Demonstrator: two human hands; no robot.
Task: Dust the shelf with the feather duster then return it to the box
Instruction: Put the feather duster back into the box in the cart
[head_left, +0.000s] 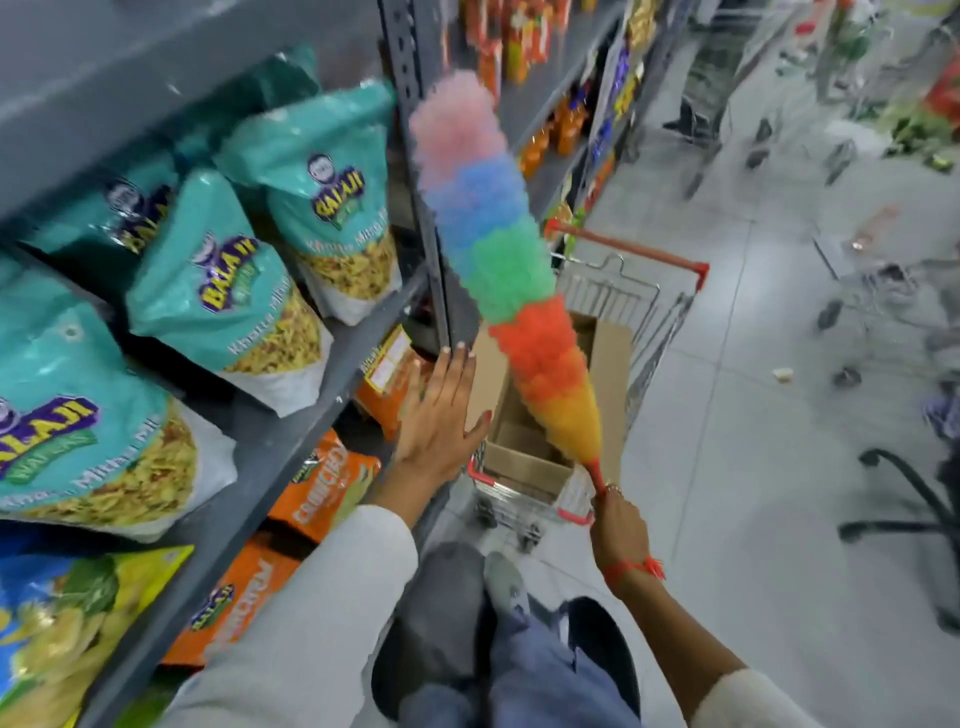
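Note:
A long rainbow feather duster (498, 270) slants up from lower right to upper left, its pink tip beside the grey shelf upright (410, 104). My right hand (621, 530) is shut on its thin red handle. My left hand (441, 415) is open, fingers spread, hovering by the front edge of the grey shelf (291, 431). An open cardboard box (524, 457) sits in a shopping trolley (639, 306) right under the duster's yellow end. Teal snack bags (228, 291) stand on the shelf.
Orange snack packs (322, 488) fill the lower shelf, with a yellow-green pack (78, 618) at bottom left. More stocked shelving runs down the aisle. A black chair base (904, 509) and another trolley (878, 291) stand on the tiled floor at right. My legs are below.

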